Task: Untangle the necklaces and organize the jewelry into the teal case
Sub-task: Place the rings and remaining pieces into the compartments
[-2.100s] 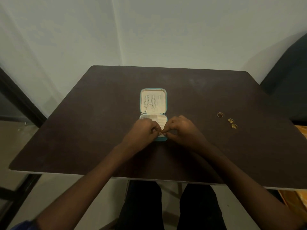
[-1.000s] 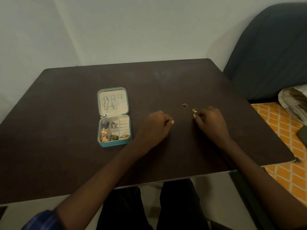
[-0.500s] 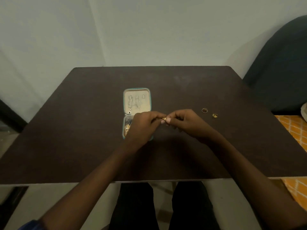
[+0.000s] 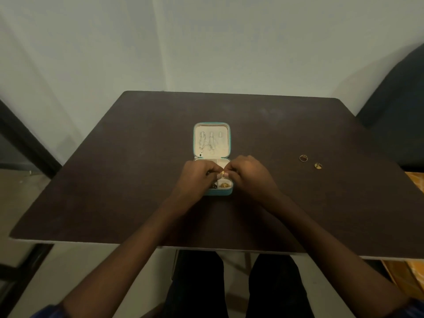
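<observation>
The teal case (image 4: pixel 196 143) lies open in the middle of the dark table (image 4: pixel 114 180). Silver necklaces (image 4: pixel 206 143) hang in its cream lid. My left hand (image 4: pixel 195 180) and my right hand (image 4: pixel 249 174) meet over the case's lower tray, and together their fingertips pinch a small gold earring (image 4: pixel 222 173). Another gold piece (image 4: pixel 223 185) sits in the tray's front right compartment. My hands hide most of the tray.
Two small gold earrings lie loose on the table at the right: one ring-shaped (image 4: pixel 303 158), one round (image 4: pixel 318 166). A dark upholstered seat (image 4: pixel 399 111) stands beyond the table's right side. An orange patterned fabric (image 4: pixel 413 180) shows at the right edge.
My right hand picked one gold earring from the right of the table and brought it to my left hand. Both hands have since moved with it over the case's tray.
</observation>
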Motion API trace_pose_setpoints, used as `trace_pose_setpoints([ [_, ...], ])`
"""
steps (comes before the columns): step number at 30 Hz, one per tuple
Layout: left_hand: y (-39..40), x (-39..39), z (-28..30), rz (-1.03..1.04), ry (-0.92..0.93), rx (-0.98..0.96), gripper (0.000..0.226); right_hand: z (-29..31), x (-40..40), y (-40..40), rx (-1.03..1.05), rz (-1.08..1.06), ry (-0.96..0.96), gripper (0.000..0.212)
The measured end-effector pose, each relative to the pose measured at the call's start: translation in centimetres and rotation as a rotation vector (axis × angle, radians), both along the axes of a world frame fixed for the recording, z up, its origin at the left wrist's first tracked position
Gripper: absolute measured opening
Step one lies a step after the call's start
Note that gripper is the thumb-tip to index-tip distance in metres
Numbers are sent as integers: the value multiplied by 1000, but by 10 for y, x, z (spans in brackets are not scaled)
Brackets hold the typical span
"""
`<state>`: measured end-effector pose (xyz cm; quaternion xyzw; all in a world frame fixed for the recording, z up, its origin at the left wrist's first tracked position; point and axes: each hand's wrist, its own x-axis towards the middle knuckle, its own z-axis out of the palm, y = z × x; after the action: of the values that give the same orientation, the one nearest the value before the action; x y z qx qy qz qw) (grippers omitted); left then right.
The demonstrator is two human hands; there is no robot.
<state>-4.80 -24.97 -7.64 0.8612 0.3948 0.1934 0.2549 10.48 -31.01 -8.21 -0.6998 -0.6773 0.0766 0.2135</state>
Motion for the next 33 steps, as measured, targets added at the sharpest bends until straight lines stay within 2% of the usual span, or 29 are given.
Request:
trace_pose_setpoints([
  [5, 3, 7, -1, 8, 141, 6, 24, 1, 1, 0, -6, 18, -98, 23],
  [10, 4, 12, 1, -14, 232, 14, 28, -1, -1, -1, 39, -14, -75, 18],
  [19, -2, 16, 4, -8, 186, 107, 27, -4, 10, 5, 30, 9, -11, 18],
  [22, -5, 34, 9, 26, 118, 187, 28, -6, 33, -7, 100, -97, 18, 14],
  [26, -15, 68, 17, -73, 48, 186, 25, -12, 86, -33, 112, -340, 44, 13],
  [31, -25, 107, 10, -185, 63, 143, 23, -20, 142, -65, 150, -607, -96, 22],
  [33, -29, 120, 4, -219, 84, 145, 23, -20, 152, -69, 142, -650, -149, 25],
])
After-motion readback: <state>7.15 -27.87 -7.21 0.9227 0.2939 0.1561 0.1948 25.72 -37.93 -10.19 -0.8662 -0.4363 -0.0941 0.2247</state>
